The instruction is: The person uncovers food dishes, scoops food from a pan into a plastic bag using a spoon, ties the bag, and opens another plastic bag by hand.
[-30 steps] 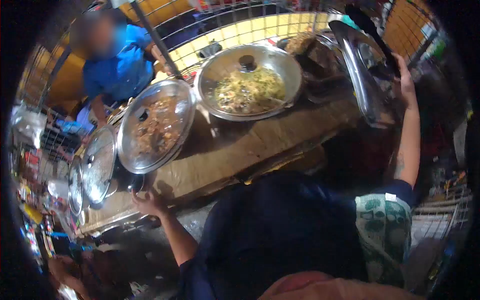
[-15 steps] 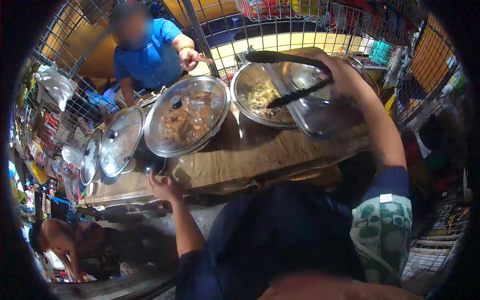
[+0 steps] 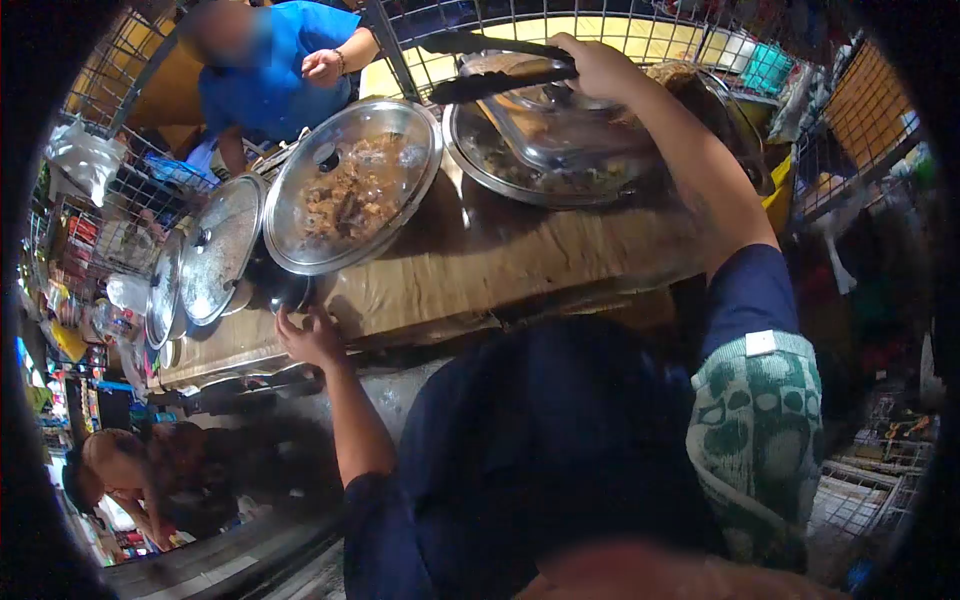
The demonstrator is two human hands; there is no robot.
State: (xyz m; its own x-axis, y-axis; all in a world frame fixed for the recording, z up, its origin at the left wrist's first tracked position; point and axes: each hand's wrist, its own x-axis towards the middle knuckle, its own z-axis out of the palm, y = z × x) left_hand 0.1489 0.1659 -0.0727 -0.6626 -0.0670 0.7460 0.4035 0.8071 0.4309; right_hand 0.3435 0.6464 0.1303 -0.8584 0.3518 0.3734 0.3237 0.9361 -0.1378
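Observation:
My right hand (image 3: 592, 70) is closed on black-tipped tongs (image 3: 500, 68), held over the right-hand pot (image 3: 560, 200). A clear, blurred tray or lid (image 3: 535, 140) hangs below the tongs; what bears it cannot be made out. My left hand (image 3: 312, 338) has its fingers apart at the table's front edge, near a dark, shiny round object (image 3: 285, 290). Behind it stands a pot of brown stew under a glass lid (image 3: 355, 190). Two more glass-lidded pots stand further left, one with a fogged lid (image 3: 222, 250).
A brown-covered table (image 3: 430, 295) bears the pots. A wire grid (image 3: 620, 20) runs behind them. Across the table is a person in a blue shirt (image 3: 270, 75); another person (image 3: 120, 465) bends low at the lower left. A teal container (image 3: 768, 68) is at the back right.
My right hand has swung left and up with the tongs, from the far right to above the right-hand pot. The blue-shirted person's hand, lately pointing, has drawn back. My left hand stays near the table edge.

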